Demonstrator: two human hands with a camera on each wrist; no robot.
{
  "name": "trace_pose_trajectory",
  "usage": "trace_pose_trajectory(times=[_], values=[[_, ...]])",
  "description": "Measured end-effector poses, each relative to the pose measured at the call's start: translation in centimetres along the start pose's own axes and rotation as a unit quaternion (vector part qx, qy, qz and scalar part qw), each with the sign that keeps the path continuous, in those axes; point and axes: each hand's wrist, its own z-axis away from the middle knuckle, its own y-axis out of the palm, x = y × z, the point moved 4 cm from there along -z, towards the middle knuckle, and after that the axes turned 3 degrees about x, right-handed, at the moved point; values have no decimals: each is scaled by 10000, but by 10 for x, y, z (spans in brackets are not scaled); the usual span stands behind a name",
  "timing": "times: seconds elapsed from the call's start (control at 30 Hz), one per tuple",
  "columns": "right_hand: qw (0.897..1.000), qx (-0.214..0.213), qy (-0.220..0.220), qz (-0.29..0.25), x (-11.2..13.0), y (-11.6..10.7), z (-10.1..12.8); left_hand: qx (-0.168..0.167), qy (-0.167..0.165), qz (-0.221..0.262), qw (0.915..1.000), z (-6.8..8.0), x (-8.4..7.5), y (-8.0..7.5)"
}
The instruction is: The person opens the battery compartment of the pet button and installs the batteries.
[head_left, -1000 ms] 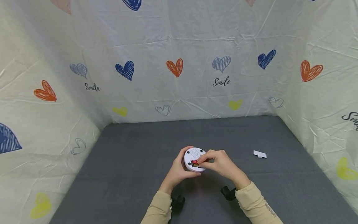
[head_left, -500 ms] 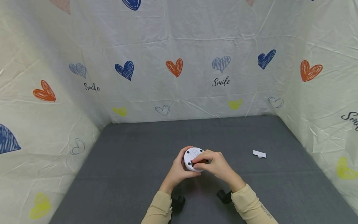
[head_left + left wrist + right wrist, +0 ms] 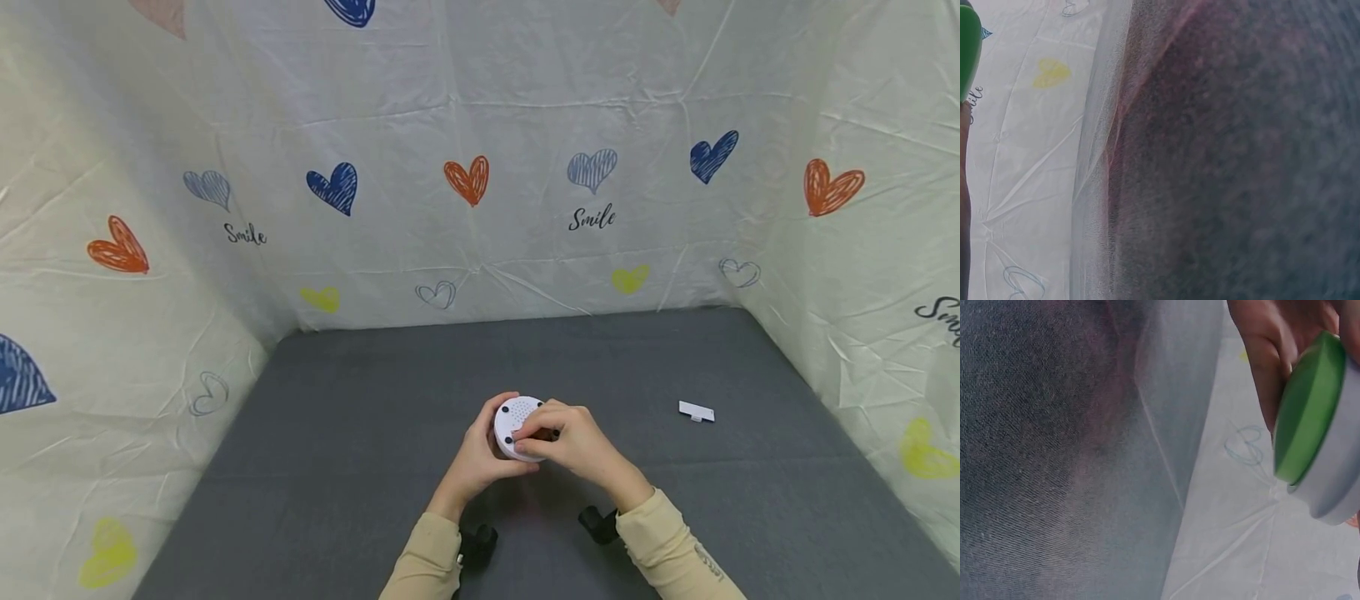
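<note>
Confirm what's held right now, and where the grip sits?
Round white device, held up by both hands: left hand grips its left rim; right hand fingertips press on its back face.

A dark grey felt-like table fills the near ground. To the right, well apart from the middle, a small white rectangular cover lies flat on it. A creased white sheet walls in the far, left and right sides, printed with orange, blue and yellow hearts and the word "Smile".
</note>
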Motion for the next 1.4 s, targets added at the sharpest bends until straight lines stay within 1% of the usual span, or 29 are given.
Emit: trace_pose_trajectory(times=[0.13,0.27,0.5,0.6,0.7,0.83,0.93,1.07,1.2,1.4], values=[[9998,112,-41,140,2,-1,0,-7,-2,16,10000,0,0,1],[9995,173,-88,233,6,-3,0,-73,7,-8,10000,-2,-4,2],[9994,201,-203,217,8,-4,1,-127,279,-163,9994,-1,-27,7],[9993,190,-180,284,7,-5,1,-143,252,-170,9994,-1,-29,8],[9988,266,-50,396,5,-4,0,-138,227,-180,9995,-1,-20,8],[9971,540,352,408,4,-4,-2,-131,281,-167,9994,0,-4,7],[9951,717,586,343,3,-4,-2,-152,235,-86,9996,1,-8,9],[9945,824,569,309,1,-5,-2,-156,76,-41,9998,3,-22,13],[9934,913,576,377,0,-8,-3,-128,133,-86,9998,4,-24,13],[9892,1053,885,509,-4,-11,-3,-162,243,-102,9995,3,-24,13]])
